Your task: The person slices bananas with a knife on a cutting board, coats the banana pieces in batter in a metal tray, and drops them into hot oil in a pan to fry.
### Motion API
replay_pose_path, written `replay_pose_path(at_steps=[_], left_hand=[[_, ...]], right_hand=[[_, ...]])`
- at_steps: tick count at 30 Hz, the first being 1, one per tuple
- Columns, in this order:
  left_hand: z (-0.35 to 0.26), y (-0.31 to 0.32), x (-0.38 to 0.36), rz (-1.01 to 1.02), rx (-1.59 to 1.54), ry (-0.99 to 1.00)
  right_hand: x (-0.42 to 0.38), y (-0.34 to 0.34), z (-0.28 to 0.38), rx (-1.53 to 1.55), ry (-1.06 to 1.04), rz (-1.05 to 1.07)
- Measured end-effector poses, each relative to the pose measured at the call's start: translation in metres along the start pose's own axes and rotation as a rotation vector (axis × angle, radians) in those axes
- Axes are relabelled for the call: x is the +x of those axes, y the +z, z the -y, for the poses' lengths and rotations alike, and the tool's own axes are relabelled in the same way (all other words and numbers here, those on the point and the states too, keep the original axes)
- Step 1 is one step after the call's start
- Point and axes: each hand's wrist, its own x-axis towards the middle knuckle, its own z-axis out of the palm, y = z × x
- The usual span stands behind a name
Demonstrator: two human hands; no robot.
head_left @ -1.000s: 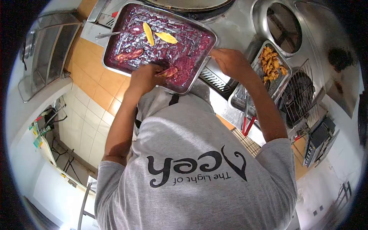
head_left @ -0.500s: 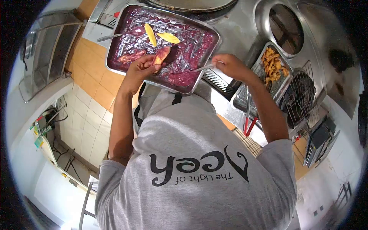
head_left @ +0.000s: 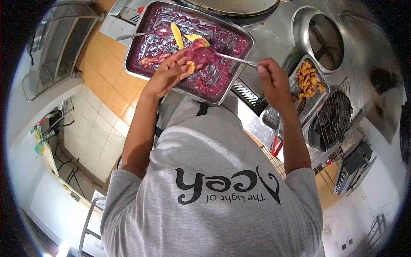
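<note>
My left hand pinches a long yellow slice over the purple-red batter or sauce in a metal tray. My right hand grips the handle end of a metal spoon. Its bowl, covered in the purple-red mixture, lies against the slice, so most of the slice is hidden. Two plain yellow slices, one upright and one partly covered, rest on the mixture just beyond. A coated slice sits left of my fingers. A second spoon leans over the tray's left edge.
To the right, a smaller metal tray holds browned fried pieces and red-handled tongs. A round burner opening and a wire rack are beyond it. A large pan stands at the back.
My right hand has risen and brought the spoon from the mixture up onto the slice. My left hand has turned the slice lower and partly under the spoon. The view has shifted slightly.
</note>
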Motion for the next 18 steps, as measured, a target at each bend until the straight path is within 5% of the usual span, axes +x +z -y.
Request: replay_pose_path(at_steps=[3, 5, 8, 14, 18], left_hand=[[-0.011, 0.015, 0.006, 0.215, -0.302, -0.017], [-0.01, 0.011, 0.007, 0.165, -0.407, -0.076], [-0.014, 0.018, 0.009, 0.158, -0.465, -0.102], [-0.013, 0.018, 0.01, 0.185, -0.443, -0.076], [-0.012, 0.018, 0.01, 0.143, -0.409, -0.095]], right_hand=[[0.002, 0.02, -0.002, -0.209, -0.249, -0.114], [0.007, 0.027, -0.012, -0.368, -0.557, -0.189], [0.006, 0.03, -0.014, -0.305, -0.721, -0.297], [0.009, 0.027, -0.024, -0.318, -0.799, -0.371], [0.008, 0.022, -0.019, -0.404, -0.67, -0.261]])
